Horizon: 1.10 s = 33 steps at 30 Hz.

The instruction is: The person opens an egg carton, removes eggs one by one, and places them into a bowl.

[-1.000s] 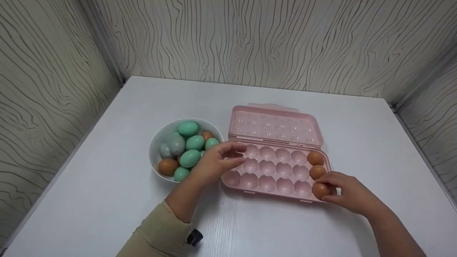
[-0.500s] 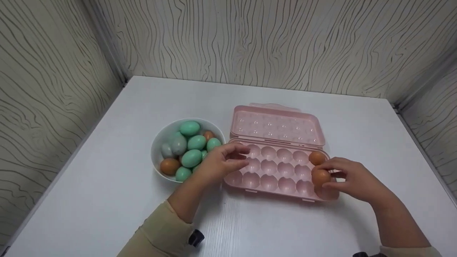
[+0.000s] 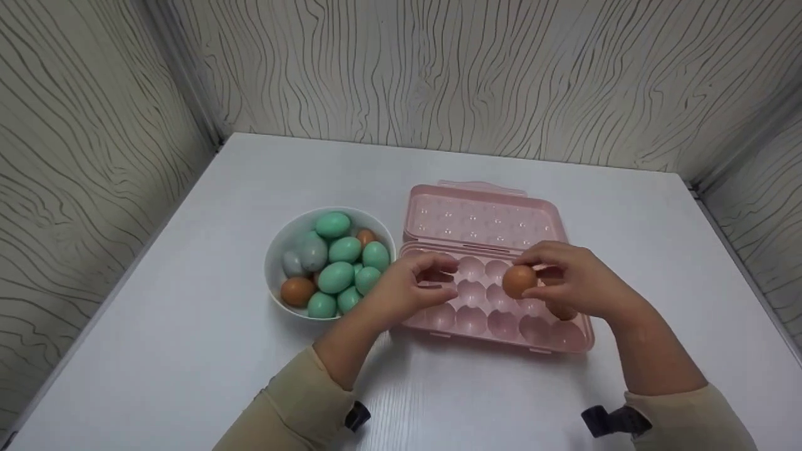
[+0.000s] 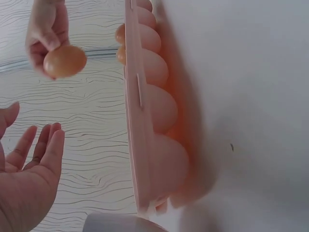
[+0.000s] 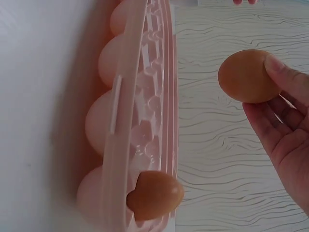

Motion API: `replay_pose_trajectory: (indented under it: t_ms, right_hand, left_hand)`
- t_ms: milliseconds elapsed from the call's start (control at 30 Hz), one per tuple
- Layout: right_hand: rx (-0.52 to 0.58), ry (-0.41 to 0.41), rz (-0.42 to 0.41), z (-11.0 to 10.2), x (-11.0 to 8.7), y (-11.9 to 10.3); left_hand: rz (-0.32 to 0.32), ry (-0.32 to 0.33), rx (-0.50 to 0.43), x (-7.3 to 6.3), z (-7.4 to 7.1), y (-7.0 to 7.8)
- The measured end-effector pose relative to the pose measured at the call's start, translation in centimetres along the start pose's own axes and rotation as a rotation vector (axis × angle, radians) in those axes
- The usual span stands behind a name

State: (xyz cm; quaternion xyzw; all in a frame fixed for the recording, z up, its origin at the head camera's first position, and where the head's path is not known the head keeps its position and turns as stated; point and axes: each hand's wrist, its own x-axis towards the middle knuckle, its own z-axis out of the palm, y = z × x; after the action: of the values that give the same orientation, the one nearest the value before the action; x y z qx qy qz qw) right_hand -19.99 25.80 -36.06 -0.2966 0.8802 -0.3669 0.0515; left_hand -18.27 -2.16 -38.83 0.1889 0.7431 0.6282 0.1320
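My right hand point(image 3: 579, 279) pinches a brown egg point(image 3: 519, 282) between thumb and fingers, held in the air over the pink egg carton point(image 3: 485, 338). The right wrist view shows this egg apart from the carton. Another brown egg point(image 3: 562, 310) sits in a right-end cup, partly covered by the right hand. In the left wrist view, two brown eggs rise above the carton's rim at its far end. My left hand point(image 3: 404, 288) hovers over the carton's left cups, fingers loosely bent with a gap to the thumb, holding nothing.
A white bowl point(image 3: 270, 275) stands left of the carton, heaped with several green eggs point(image 3: 336, 277), greyish ones point(image 3: 313, 254) and a few brown ones. The carton's lid point(image 3: 479, 216) lies opened back toward the wood-patterned wall point(image 3: 438, 75). White tabletop point(image 3: 489, 401) lies in front.
The right hand has lifted a brown egg from the carton's right end and carried it left and backward. The left hand has shifted slightly right. The front right cup no longer holds an egg.
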Motion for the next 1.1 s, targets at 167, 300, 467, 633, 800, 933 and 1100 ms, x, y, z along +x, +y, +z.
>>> replay_pose_trajectory:
  t_ms: [167, 300, 467, 633, 800, 933, 1100]
  right_hand:
    - [0.065, -0.04, -0.07, 0.8, 1.8, -1.9]
    - [0.111, -0.06, -0.091, 1.6, 2.8, -3.3]
    - [0.148, -0.09, -0.12, 2.4, 3.6, -4.2]
    - [0.149, -0.115, -0.155, 3.0, 4.2, -4.6]
    - [0.144, -0.115, -0.171, 3.2, 4.5, -4.8]
    - [0.139, -0.099, -0.17, 3.3, 4.7, -5.0]
    - [0.151, -0.064, -0.138, 3.5, 4.8, -5.3]
  left_hand:
    - [0.014, -0.023, 0.042, 0.3, 0.5, 0.3]
    - [0.005, -0.025, 0.085, 0.3, 0.8, 0.3]
    - [0.02, -0.018, 0.099, 0.4, 1.0, 0.3]
    - [0.026, -0.01, 0.076, 0.4, 0.9, 0.3]
    - [0.026, -0.015, 0.08, 0.5, 0.8, 0.4]
    - [0.039, -0.001, 0.097, 0.5, 0.6, 0.4]
    - [0.048, 0.019, 0.068, 0.6, 0.4, 0.3]
